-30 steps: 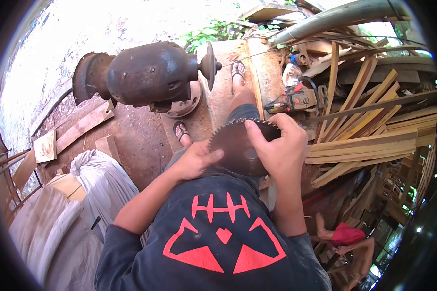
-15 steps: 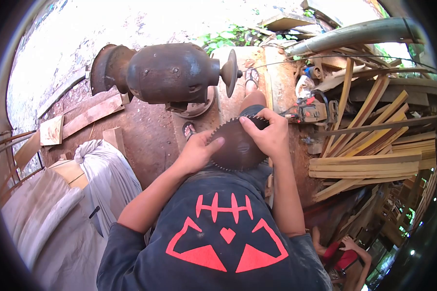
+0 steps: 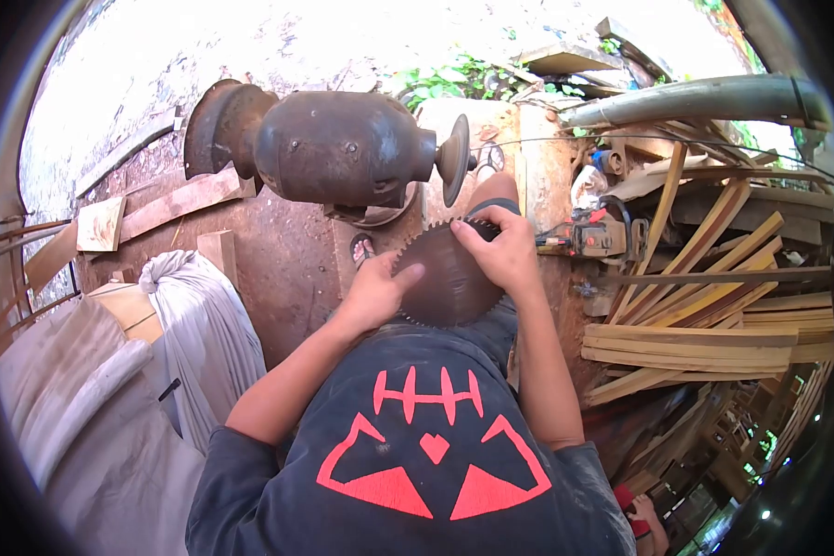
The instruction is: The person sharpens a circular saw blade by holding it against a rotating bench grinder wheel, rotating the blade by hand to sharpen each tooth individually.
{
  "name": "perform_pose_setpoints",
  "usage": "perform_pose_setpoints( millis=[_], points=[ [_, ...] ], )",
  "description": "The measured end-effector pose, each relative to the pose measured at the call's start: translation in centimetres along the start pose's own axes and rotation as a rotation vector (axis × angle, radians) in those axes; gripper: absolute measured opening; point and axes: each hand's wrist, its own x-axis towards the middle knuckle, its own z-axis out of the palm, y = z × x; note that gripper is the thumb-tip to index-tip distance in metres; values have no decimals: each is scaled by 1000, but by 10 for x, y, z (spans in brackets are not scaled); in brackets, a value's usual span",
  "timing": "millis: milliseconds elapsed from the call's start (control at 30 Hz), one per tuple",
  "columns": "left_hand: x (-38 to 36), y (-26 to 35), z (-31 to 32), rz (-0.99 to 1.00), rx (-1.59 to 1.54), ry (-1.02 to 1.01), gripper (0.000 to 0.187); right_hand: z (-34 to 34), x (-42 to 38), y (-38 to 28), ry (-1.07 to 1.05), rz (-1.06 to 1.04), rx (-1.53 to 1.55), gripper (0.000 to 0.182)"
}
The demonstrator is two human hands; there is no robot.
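Observation:
A dark, toothed circular saw blade (image 3: 449,278) lies across my lap, held by both hands. My left hand (image 3: 378,289) grips its left edge, thumb on the face and fingers hidden beneath. On the upper right edge, my right hand (image 3: 500,246) pinches the rim, its thumb on the face. Just beyond the blade stands a bench grinder (image 3: 338,148) with a rusty motor body. A thin disc (image 3: 454,160) sits on its right shaft end, apart from my hands.
Stacked wood strips (image 3: 690,347) lie to the right, with a chainsaw (image 3: 598,236) near them. Grey cloth (image 3: 204,324) covers something at left. A thick pipe (image 3: 695,100) crosses the upper right. Another person's hand (image 3: 644,508) shows at lower right.
The view has shifted slightly, so the grinder appears a little lower and further right. Both hands keep hold of the blade, whose centre hole no longer shows plainly.

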Motion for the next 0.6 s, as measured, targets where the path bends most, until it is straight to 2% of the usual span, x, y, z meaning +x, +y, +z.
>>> perform_pose_setpoints(
  millis=[200,600],
  points=[
    [12,-10,0,26,39,55,32,-10,12,-14,-93,95,65,39],
    [15,-9,5,63,15,117,37,-11,24,-13,-140,70,87,37]
  ],
)
